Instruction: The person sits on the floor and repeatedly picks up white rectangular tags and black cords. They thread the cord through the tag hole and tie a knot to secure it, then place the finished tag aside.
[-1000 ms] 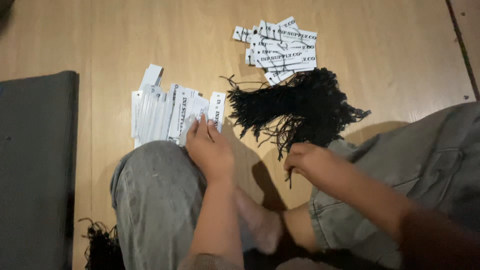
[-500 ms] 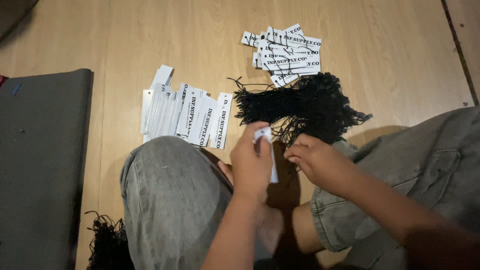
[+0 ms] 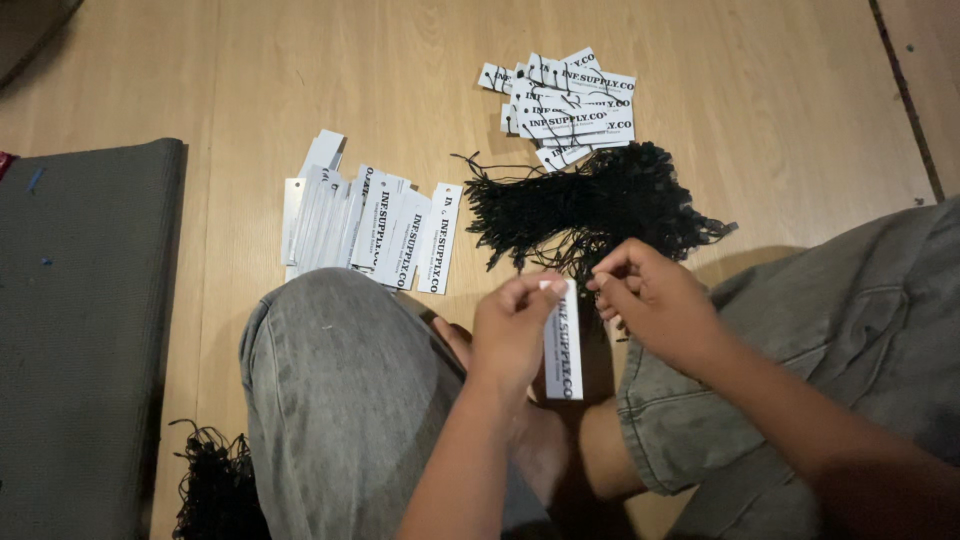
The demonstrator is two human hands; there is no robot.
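So, head view only: person sits cross-legged on a wooden floor (image 3: 250, 80), grey trousers, knees left and right of frame. Left hand (image 3: 515, 330) pinches the top end of a white paper tag (image 3: 563, 350) between thumb and fingertips; the tag hangs upright, long side vertical, printed face toward the camera, above the crossed legs. Right hand (image 3: 650, 300) sits just beside the tag's top, fingers curled in a pinch, probably on a thin black string, but the view is too dark there to be sure. Just beyond both hands lies a loose heap of black strings (image 3: 590, 205) on the floor. Left of that heap, a fanned row of plain white tags (image 3: 365, 225), overlapping, near the left knee. Farther off, touching the heap's far edge, a pile of tags with strings already through them (image 3: 565, 105). Dark grey mat (image 3: 80, 320) along the left edge. A second bunch of black strings (image 3: 210, 485) at the bottom left, beside the left leg.
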